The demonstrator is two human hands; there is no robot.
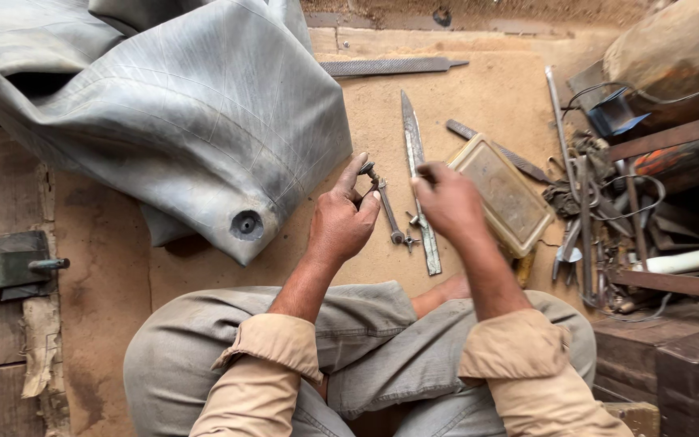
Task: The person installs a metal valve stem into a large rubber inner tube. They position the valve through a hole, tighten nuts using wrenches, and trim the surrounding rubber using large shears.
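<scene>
Pinched in the left hand [341, 222] is a thin metal tool [383, 202]. It looks hard, light and small; hold the stem. Right hand [446, 201] pinches something too small to tell.

One package in view: a shallow rectangular plastic container [502, 194], translucent yellowish and grimy, rounded corners, lying tilted on the sandy floor [107, 283] just right of centre, beside a heap of metal tools [592, 210]. Contents cannot be made out. No labels, signs or screens seen.
</scene>
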